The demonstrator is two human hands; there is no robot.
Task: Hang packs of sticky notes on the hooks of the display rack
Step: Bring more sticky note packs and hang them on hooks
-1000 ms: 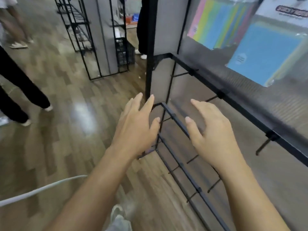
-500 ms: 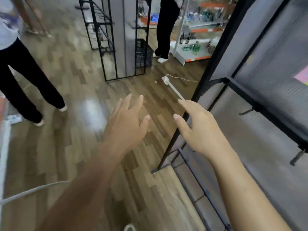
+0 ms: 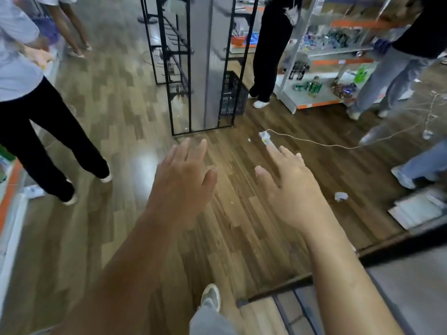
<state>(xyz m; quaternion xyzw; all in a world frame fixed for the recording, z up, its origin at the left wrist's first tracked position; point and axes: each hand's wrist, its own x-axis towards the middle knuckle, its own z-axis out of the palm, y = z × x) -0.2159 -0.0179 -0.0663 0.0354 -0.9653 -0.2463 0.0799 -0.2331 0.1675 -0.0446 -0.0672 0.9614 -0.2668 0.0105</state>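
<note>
Left hand (image 3: 183,182) and right hand (image 3: 294,189): each grip spread apart, holding nothing, side by side above the wooden floor (image 3: 130,131). Display rack (image 3: 278,291): black frame edge at lower right, beneath the right forearm. Second black rack (image 3: 180,68) stands ahead, with open floor between

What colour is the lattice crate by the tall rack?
Black; the plastic lattice crate shows best in the head view.

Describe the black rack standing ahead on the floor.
The rack is a thin black metal frame with grey panels, standing upright on the wood floor. Black hooks stick out on its left side, contents too blurred to tell. A black plastic crate sits close behind its right edge. Its top is out of frame.
</note>
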